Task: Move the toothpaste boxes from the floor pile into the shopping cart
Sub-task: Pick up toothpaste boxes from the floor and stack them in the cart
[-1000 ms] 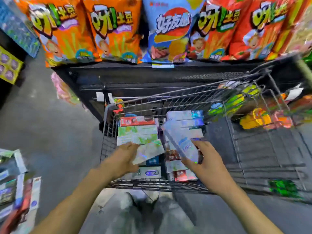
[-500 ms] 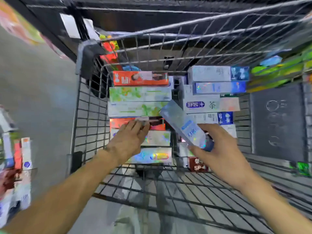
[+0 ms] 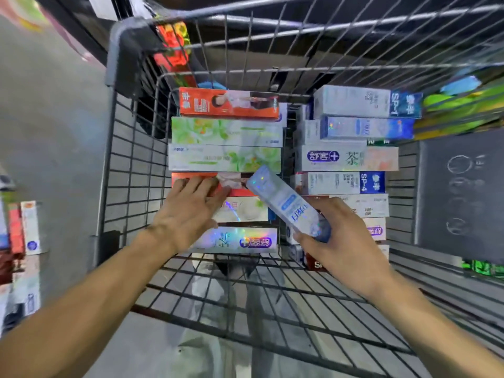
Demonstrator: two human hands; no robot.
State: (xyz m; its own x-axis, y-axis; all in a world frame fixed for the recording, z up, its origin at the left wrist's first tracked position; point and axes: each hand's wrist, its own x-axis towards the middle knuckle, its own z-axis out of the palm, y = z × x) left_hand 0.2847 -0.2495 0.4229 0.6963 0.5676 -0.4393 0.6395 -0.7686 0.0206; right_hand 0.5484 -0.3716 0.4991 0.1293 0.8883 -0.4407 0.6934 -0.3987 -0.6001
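Toothpaste boxes (image 3: 226, 156) already lay in two neat stacks at the far end of the shopping cart (image 3: 128, 170), a left stack and a right stack (image 3: 346, 156); a few more waited in the floor pile (image 3: 23, 230) at the left edge of the view. The right hand (image 3: 346, 241) gripped a pale blue holographic box (image 3: 286, 205) by its near end, fingers curled round it, its far end tilted up and left over the gap between the stacks. The left hand (image 3: 188, 211) rested flat on the left stack, fingers nearly straight, touching a red box (image 3: 234, 186) and holding nothing. By my reading, the placing step was in hand: one box carried in but not yet set down. The next move would call for turning that box level, in line with the others, and lowering it onto a stack while the left hand steadied the row.
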